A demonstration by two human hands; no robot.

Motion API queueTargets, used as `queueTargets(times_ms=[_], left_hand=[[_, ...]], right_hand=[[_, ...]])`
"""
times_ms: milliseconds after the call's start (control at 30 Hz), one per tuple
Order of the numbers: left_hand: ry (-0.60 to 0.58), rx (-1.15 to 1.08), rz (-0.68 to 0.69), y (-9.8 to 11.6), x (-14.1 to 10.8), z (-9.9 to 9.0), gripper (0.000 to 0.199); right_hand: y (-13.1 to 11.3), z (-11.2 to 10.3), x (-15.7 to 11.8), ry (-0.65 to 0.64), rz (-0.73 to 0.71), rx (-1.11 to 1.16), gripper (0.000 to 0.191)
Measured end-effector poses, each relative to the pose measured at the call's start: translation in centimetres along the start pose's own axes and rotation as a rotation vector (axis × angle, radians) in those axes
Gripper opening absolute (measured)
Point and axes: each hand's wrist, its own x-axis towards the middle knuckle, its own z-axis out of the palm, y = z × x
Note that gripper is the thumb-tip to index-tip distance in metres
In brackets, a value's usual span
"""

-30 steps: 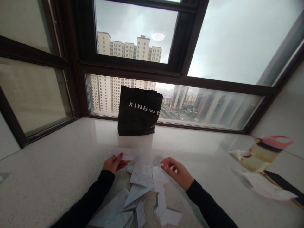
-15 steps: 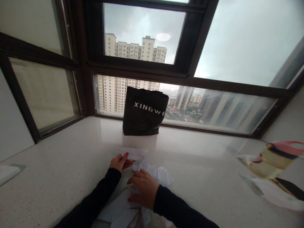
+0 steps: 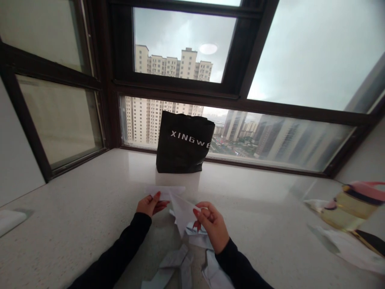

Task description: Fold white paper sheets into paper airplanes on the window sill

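Observation:
Between thumb and fingers, my left hand (image 3: pixel 152 204) pinches a pale strip of paper (image 3: pixel 177 188) in front of the black bag. My right hand (image 3: pixel 212 224) grips the edge of a white, pointed piece of paper (image 3: pixel 184 210), which is raised off the counter. Its left tip reaches the paper at my left hand; whether they touch I cannot tell. Below my hands lie several loose folded paper pieces (image 3: pixel 177 259), some partly hidden by my right hand and sleeve.
A black bag (image 3: pixel 184 150) with white lettering stands upright on the pale speckled counter (image 3: pixel 75 216) by the window. At right are a yellowish bottle with a pink lid (image 3: pixel 349 204), a white packet (image 3: pixel 350 245) and a dark flat object (image 3: pixel 371 243). A white object (image 3: pixel 12 221) lies far left.
My right hand has moved up and to the right, lifting a piece of paper from the pile. The loose papers below have shifted. My left hand stays nearly in place with its paper.

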Motion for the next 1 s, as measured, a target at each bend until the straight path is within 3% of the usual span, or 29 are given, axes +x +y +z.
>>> queueTargets(times_ms=[167,333,533,700,800,933,1000], left_hand=[[-0.05,0.065,-0.017,-1.4,-1.2,1.3,0.011],[-0.052,0.106,-0.024,-1.4,-1.2,1.1,0.011],[-0.041,0.11,-0.02,-0.9,-0.9,0.7,0.01],[-0.05,0.095,-0.016,-1.0,-1.0,0.8,0.012],[-0.057,0.087,-0.017,-0.9,-1.0,0.8,0.012],[-0.058,0.085,-0.016,-0.8,-0.8,0.7,0.01],[-0.056,0.09,-0.016,-0.8,-0.8,0.6,0.01]], right_hand=[[1.0,-1.4,0.2,0.114,-0.059,0.089,0.029],[1.2,-1.8,0.6,0.175,-0.022,0.158,0.037],[-2.0,-1.9,1.4,0.216,-0.052,0.324,0.026],[-3.6,-3.8,1.5,0.243,-0.157,0.17,0.022],[-2.9,-4.5,0.8,0.164,-0.115,0.105,0.021],[-1.5,-3.5,-0.4,-0.163,0.098,0.033,0.021],[-1.1,-2.8,-0.8,-0.261,0.171,-0.015,0.023]])
